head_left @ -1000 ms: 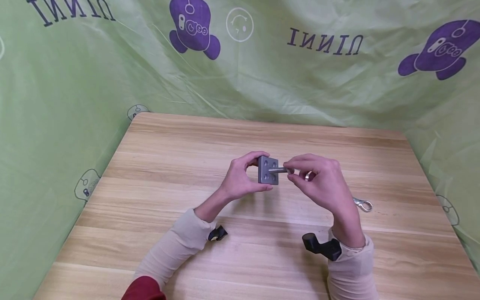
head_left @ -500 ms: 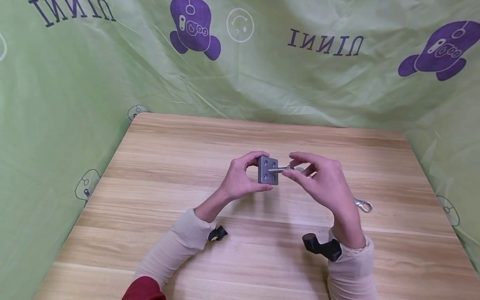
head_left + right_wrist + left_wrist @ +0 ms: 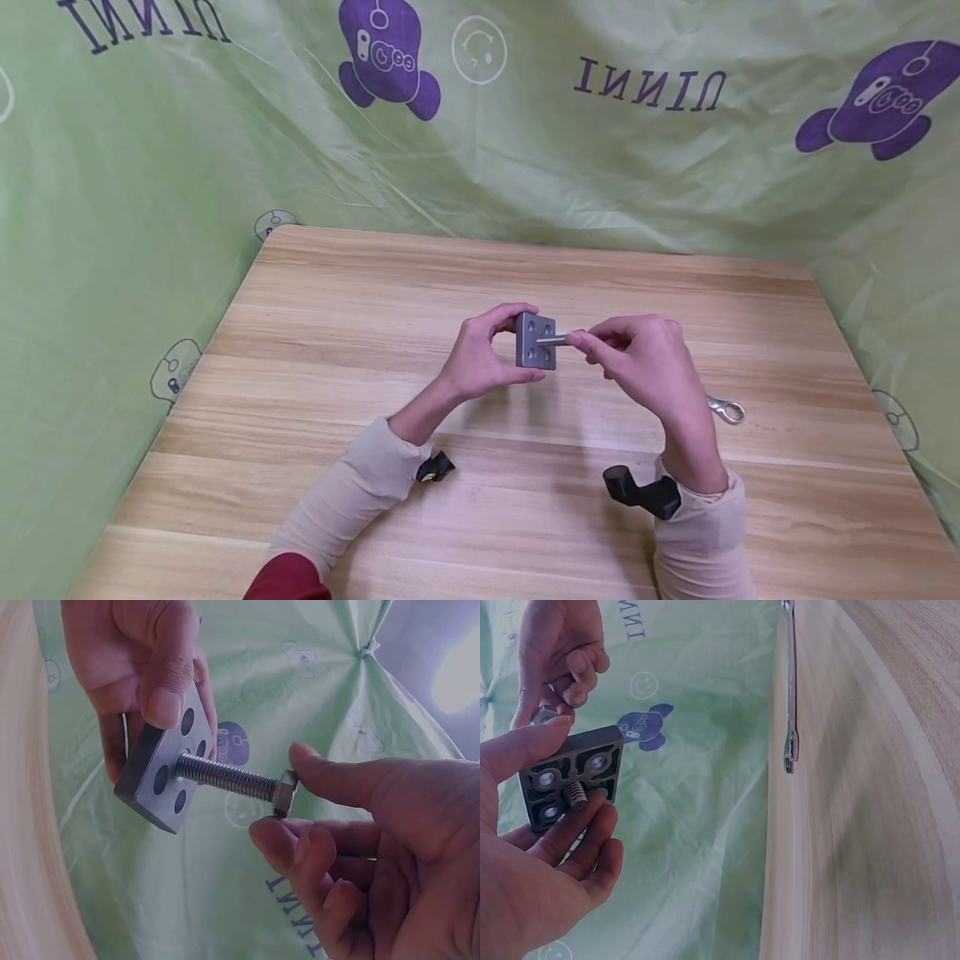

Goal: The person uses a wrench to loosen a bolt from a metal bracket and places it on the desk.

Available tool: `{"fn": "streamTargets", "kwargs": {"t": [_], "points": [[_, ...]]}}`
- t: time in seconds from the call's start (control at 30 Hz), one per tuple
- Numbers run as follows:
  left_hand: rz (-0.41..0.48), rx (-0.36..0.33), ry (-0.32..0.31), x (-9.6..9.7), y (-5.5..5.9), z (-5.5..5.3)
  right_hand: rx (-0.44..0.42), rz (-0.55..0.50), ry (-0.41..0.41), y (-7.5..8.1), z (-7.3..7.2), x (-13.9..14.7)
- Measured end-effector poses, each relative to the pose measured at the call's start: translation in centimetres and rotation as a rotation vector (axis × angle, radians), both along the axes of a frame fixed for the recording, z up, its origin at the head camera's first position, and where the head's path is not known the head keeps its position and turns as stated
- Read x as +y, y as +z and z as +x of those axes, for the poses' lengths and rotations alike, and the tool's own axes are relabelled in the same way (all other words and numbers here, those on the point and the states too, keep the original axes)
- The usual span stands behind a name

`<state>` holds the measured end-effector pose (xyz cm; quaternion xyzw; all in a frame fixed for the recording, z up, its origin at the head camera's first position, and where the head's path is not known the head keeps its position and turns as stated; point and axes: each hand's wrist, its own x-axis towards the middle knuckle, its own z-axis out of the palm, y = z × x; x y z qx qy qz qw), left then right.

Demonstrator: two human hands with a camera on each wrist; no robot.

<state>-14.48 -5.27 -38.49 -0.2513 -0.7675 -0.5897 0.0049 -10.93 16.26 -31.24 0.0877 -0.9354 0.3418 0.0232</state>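
My left hand (image 3: 480, 354) grips a square dark-grey plate (image 3: 536, 342) by its edges, holding it above the table. Four-cornered and flat, the plate has several round holes on one face and ribs on the other (image 3: 604, 784). A long hex bolt (image 3: 225, 778) runs through its centre; the threaded tip pokes out a little at the ribbed side in the left wrist view. At the bolt's head (image 3: 285, 793), the thumb and forefinger of my right hand (image 3: 637, 362) pinch it, the other fingers curled below.
A ring-ended metal wrench (image 3: 726, 409) lies on the wooden table (image 3: 360, 333) to the right, partly hidden behind my right wrist. Green printed cloth (image 3: 480, 167) hangs around the back and sides of the table.
My right hand's fingers parted around the bolt head half a second ago and have come together on it again, with the wrist turned. The left hand and plate stay in place.
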Motion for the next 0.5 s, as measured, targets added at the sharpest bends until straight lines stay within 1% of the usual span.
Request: {"fn": "streamTargets", "kwargs": {"t": [0.1,0.33,0.4,0.5], "points": [[-0.007,-0.004,0.001,0.01,-0.03,-0.02,0.058,-0.017,0.022,-0.16,-0.01,-0.05],[-0.011,-0.014,0.0,-0.04,0.06,0.0,0.265,-0.075,0.123,-0.72,-0.01,0.26],[-0.013,-0.015,-0.001,-0.03,0.08,0.01,0.307,-0.087,0.153,-0.79,-0.03,0.29],[-0.011,-0.018,-0.001,-0.02,0.06,0.01,0.347,-0.108,0.188,-0.92,-0.06,0.28]]}}
